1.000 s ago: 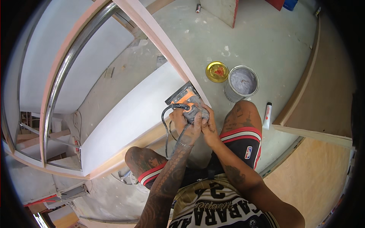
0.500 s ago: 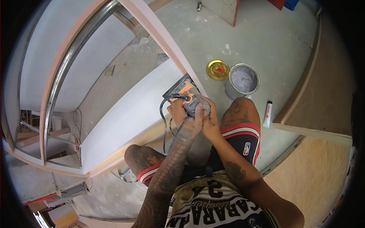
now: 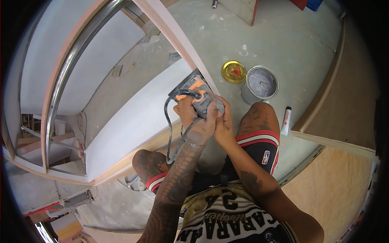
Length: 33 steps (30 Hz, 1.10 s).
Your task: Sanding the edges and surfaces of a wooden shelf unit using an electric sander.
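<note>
An orange and black electric sander (image 3: 200,95), grey with dust, is gripped between both my hands. My left hand (image 3: 193,120) wraps its near left side, beside the looping black cord (image 3: 167,121). Against its right side my right hand (image 3: 223,119) is closed, the fingers partly hidden behind the tool. The sander's flat black pad lies tilted against the inner side of a pale wooden frame edge (image 3: 178,38), where it meets the white curved panel (image 3: 133,117). How firmly the pad presses there I cannot tell.
Right of the frame, an open can of grey putty (image 3: 261,84) stands on the concrete floor beside its gold lid (image 3: 233,72). A white tube with a black cap (image 3: 286,121) lies by my right knee. Wooden panels (image 3: 336,101) border the right; a curved metal strip (image 3: 60,81) runs at left.
The sander and both hands have shifted slightly up and left along the frame edge. The cord loop has swung a little left. The grip looks the same.
</note>
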Motion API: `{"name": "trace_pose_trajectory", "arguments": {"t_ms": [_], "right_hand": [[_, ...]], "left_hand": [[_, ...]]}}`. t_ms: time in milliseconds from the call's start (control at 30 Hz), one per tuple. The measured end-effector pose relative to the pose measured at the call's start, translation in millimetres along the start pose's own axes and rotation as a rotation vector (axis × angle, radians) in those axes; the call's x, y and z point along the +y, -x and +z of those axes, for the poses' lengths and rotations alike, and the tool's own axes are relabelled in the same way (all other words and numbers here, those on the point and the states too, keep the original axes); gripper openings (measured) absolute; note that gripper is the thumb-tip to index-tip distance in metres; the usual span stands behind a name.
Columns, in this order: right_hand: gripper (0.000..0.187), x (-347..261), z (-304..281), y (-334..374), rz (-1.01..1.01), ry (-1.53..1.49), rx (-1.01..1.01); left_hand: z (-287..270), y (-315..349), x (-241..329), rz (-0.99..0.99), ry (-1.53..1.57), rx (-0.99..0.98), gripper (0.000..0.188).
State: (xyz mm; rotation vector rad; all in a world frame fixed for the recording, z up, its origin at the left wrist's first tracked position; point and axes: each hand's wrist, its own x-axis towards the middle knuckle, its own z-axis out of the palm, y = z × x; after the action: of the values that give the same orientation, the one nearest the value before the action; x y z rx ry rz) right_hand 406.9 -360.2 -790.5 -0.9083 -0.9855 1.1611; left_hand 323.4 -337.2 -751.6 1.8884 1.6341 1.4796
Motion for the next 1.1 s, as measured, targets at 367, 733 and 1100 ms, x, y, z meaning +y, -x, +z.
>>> {"name": "trace_pose_trajectory", "arguments": {"t_ms": [367, 733, 1100], "right_hand": [[0.045, 40, -23, 28, 0.14, 0.009, 0.106], [0.048, 76, -38, 49, 0.322, 0.083, 0.227], [0.047, 37, -23, 20, 0.35, 0.018, 0.222]], "left_hand": [[13, 43, -24, -0.028, -0.089, -0.172, 0.056], [29, 80, -45, -0.056, -0.056, -0.152, 0.051], [18, 40, -19, -0.025, -0.044, -0.161, 0.055]]}}
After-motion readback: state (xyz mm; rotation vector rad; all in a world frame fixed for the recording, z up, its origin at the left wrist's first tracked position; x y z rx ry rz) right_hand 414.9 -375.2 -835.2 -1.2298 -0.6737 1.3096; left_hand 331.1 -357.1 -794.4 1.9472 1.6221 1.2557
